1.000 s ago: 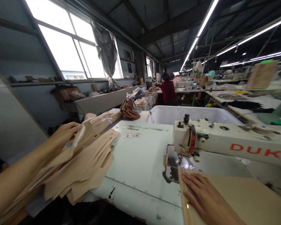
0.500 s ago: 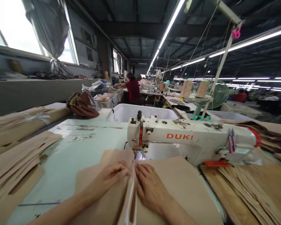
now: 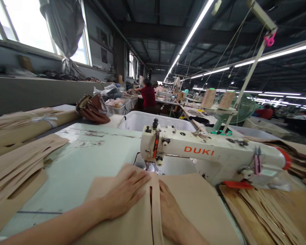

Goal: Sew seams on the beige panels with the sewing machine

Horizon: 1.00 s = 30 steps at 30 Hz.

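The left hand (image 3: 126,194) lies flat, palm down, on a tan slotted panel (image 3: 132,226), its fingers stretched out close together and pointing towards the needle area of a white DUKI sewing machine (image 3: 201,149). The right hand (image 3: 172,214) rests on a plain tan panel (image 3: 196,197) to the right, its fingertips against the edge of the slotted one — the edge hides part of them, so I can't tell whether they pinch it or merely press beside it.

The slotted panel is on the pale green worktable (image 3: 79,163), overlapping the plain one, with its long dark slot running between the two hands. Its far end reaches the needle area; whether the needle is down in it is too small to make out.

On the left lie a loose stack of tan cut pieces (image 3: 17,170) and, behind it, a tied tan bundle (image 3: 28,122). A brown leather-look bag (image 3: 93,109) sits beyond the table's far left corner, near a white plastic bin (image 3: 155,117) behind the machine. To the right, tan strips (image 3: 267,214) lie on a wooden board (image 3: 293,200) — pink-handled thread snips (image 3: 257,163) are upright against the machine body just above.
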### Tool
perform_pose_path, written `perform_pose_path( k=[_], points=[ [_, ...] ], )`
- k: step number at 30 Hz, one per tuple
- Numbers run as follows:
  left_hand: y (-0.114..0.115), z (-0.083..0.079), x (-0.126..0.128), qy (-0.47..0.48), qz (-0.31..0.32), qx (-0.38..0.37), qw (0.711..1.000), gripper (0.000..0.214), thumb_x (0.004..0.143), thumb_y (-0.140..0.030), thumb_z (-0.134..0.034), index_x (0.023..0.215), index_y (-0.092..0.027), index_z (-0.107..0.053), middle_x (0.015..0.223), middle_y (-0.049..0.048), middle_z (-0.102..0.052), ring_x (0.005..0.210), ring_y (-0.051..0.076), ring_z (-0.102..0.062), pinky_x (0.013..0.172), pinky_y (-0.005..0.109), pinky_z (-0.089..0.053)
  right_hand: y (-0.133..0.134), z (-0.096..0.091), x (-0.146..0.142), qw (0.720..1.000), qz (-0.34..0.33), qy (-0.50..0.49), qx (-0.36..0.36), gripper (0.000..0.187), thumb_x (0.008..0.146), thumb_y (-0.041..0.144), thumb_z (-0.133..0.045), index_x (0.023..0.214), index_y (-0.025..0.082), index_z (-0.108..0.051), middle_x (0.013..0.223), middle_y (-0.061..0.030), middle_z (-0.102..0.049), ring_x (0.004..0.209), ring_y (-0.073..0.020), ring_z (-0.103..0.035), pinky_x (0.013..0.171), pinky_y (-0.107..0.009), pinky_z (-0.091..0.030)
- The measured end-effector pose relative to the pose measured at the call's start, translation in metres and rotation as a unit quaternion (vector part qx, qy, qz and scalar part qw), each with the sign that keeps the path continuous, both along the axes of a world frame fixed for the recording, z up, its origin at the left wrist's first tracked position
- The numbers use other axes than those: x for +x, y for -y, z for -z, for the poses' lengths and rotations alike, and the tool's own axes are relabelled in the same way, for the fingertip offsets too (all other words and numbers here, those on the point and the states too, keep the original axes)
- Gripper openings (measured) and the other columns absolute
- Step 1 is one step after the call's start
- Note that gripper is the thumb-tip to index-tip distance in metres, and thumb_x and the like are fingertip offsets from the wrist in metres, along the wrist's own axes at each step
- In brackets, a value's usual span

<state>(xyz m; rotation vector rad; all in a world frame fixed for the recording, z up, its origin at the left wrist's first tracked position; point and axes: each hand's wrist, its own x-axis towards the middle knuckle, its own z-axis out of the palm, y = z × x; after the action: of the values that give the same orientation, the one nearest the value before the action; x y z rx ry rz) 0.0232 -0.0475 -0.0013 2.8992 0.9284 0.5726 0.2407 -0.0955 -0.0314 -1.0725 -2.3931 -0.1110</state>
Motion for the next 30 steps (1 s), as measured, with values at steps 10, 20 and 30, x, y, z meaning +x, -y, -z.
perform_pose_path(
  k=[10, 20, 30],
  points=[
    [0.006, 0.021, -0.008, 0.024, -0.098, 0.026, 0.995, 0.046, 0.1, -0.041, -0.05, 0.137, -0.014, -0.053, 0.138, 0.0136, -0.057, 0.127, 0.03, -0.053, 0.109, 0.048, -0.043, 0.002, -0.016, 0.001, 0.997, -0.004, -0.002, -0.079, 0.041, 0.087, 0.016, -0.054, 0.127, 0.023, -0.062, 0.147, -0.0039, -0.047, 0.134, -0.0229, -0.039, 0.121, -0.04, -0.022],
    [0.006, 0.021, -0.012, -0.003, -0.09, -0.037, 0.995, 0.046, 0.104, -0.036, -0.042, 0.149, -0.025, -0.04, 0.149, 0.008, -0.048, 0.139, 0.025, -0.042, 0.119, 0.056, -0.02, 0.005, -0.027, -0.001, 0.995, 0.021, 0.033, -0.096, 0.048, 0.091, 0.016, -0.052, 0.139, 0.021, -0.051, 0.144, -0.0068, -0.048, 0.135, -0.0232, -0.037, 0.12, -0.042, -0.026],
    [0.023, 0.019, -0.013, -0.02, -0.071, -0.059, 0.996, 0.048, 0.105, -0.032, -0.039, 0.152, -0.029, -0.034, 0.154, 0.0078, -0.041, 0.141, 0.027, -0.038, 0.119, 0.06, -0.012, 0.005, -0.028, -0.001, 0.992, 0.018, 0.044, -0.114, 0.046, 0.093, 0.018, -0.052, 0.139, 0.021, -0.052, 0.145, -0.0058, -0.048, 0.136, -0.0234, -0.036, 0.121, -0.043, -0.025]
  ],
)
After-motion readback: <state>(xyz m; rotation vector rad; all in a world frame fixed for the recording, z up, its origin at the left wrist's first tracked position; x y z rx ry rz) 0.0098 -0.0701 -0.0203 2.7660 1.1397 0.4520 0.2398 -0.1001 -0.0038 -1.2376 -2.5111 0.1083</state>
